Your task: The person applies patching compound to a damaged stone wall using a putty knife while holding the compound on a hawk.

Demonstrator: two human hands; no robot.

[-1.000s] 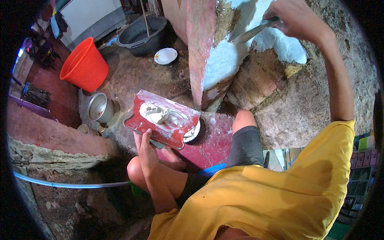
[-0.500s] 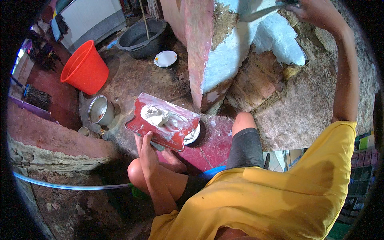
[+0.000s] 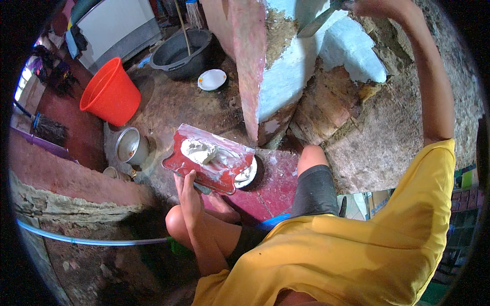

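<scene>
My left hand (image 3: 190,196) is closed on the near edge of a red putty board (image 3: 201,176), holding it tilted over the floor. A mound of white putty (image 3: 198,151) and smears of it lie on the board. Partly hidden beneath its right end is a round container (image 3: 248,175) with more white paste. At the top edge, my right hand (image 3: 375,8) grips a putty knife (image 3: 317,23), its blade against or very near the wall corner (image 3: 286,76). That wall is partly coated white, with bare rough patches. The knife's handle is mostly hidden by the hand and the frame edge.
On the floor at left stand a red bucket (image 3: 113,94), a metal pot (image 3: 131,146) and a black basin (image 3: 181,56) with a stick in it. A white plate (image 3: 212,80) lies near the basin. Rough stone (image 3: 367,148) rises at right; a pale hose (image 3: 92,241) runs at lower left.
My right hand has moved left along the wall, and the knife blade has shifted left and slightly down. The board stays in my left hand, almost unmoved.
</scene>
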